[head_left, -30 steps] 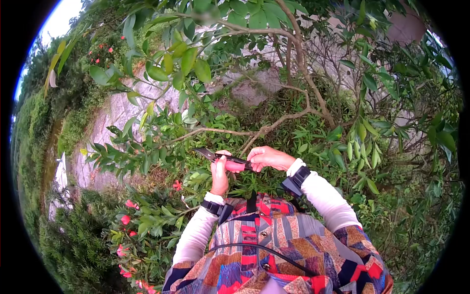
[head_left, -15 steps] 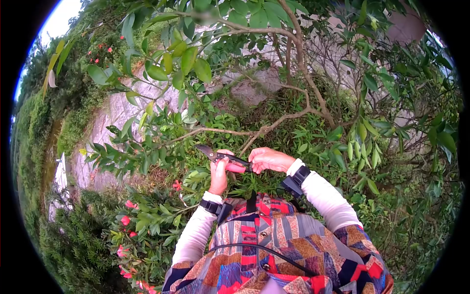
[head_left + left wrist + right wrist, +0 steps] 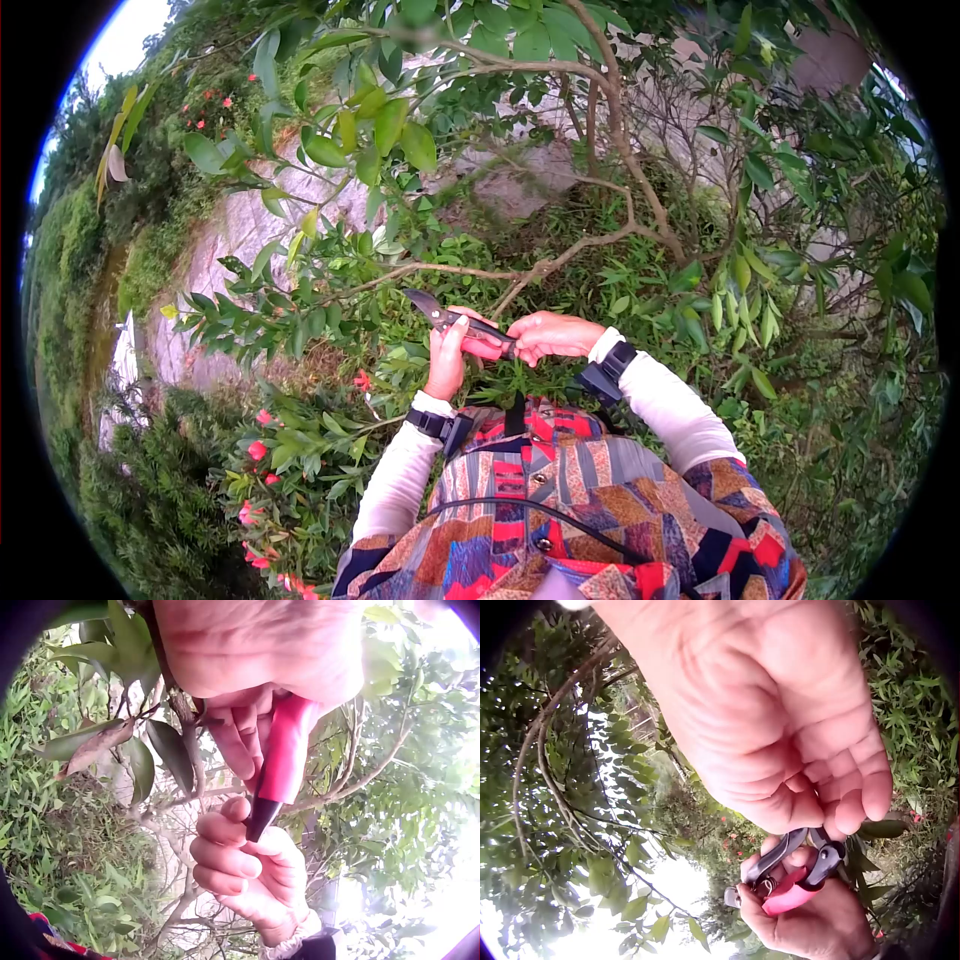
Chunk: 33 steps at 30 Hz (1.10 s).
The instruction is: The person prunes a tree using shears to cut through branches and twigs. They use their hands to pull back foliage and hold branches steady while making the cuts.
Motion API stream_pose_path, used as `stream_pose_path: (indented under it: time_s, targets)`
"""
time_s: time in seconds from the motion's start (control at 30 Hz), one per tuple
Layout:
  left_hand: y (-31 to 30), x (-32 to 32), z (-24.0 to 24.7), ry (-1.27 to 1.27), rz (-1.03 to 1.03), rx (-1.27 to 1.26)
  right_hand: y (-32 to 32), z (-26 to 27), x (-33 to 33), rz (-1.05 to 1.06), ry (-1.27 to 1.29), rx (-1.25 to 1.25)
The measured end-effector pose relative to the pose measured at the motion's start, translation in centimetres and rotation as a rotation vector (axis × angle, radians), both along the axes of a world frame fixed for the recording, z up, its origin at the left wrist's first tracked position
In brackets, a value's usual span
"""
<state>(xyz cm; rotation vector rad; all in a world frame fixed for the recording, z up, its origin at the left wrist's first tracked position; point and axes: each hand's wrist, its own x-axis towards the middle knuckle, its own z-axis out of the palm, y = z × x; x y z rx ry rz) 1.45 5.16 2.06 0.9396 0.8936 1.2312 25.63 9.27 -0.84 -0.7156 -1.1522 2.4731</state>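
Observation:
A pair of pruning shears (image 3: 470, 332) with a dark blade and red-and-black handles is held in front of the patterned garment. My left hand (image 3: 447, 360) grips it around the handles, thumb on top, and the blade end points up and left in the head view. At the other end, my right hand (image 3: 555, 335) pinches the handle tips between thumb and index finger. The right wrist view shows the black handle ends (image 3: 814, 838) and a coiled spring (image 3: 766, 885) between the handles. In the left wrist view the red grip (image 3: 289, 750) emerges below the left palm.
A bare forked branch (image 3: 580, 243) runs just beyond the hands, with leafy twigs (image 3: 290, 310) to the left. Red flowers (image 3: 257, 450) grow on a shrub at lower left. Pale rocky ground (image 3: 235, 235) lies behind the foliage. Each wrist wears a black camera band (image 3: 606, 372).
The shears have tilted, with the blade end a little higher and the handle end lower. The right hand has moved slightly down with the handle tips.

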Motion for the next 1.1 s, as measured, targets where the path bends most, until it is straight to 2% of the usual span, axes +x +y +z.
stream_pose_path:
  time_s: [0.1,0.2,0.23,0.3,0.33,0.43,0.5,0.6,0.83,1.1]
  targets:
    - [0.1,0.1,-0.5,-0.018,0.016,0.013,0.0,-0.1,-0.1,-0.011,0.025,-0.034]
    - [-0.1,0.2,-1.5,-0.027,0.038,0.005,0.3,0.2,-0.7,-0.158,-0.402,0.289]
    - [-0.1,0.2,-1.9,-0.036,0.053,-0.01,0.4,-0.2,-0.8,-0.163,-0.402,0.294]
    - [0.0,0.2,-2.4,-0.044,0.06,-0.012,0.6,-0.5,-1.0,-0.315,-0.474,0.595]
    - [0.1,0.2,-2.7,-0.033,0.072,-0.001,0.2,0.6,-1.4,-0.342,-0.475,0.632]
    - [0.4,0.3,-3.1,-0.024,0.09,0.026,-1.1,4.3,-3.4,-0.181,-0.772,1.149]
    - [0.3,0.4,-2.2,-0.012,0.106,-0.003,-2.2,5.5,-5.0,-0.151,-0.852,1.258]
    - [0.4,0.0,-4.2,0.06,0.149,0.031,-3.1,5.3,-6.4,-0.259,-0.932,1.456]
    - [0.5,0.1,-4.4,0.099,0.148,0.086,-2.3,2.3,-8.6,-0.327,-1.041,1.55]
    - [0.2,0.2,-2.8,0.111,0.068,0.038,-2.4,3.7,-7.8,-0.309,-0.897,1.439]
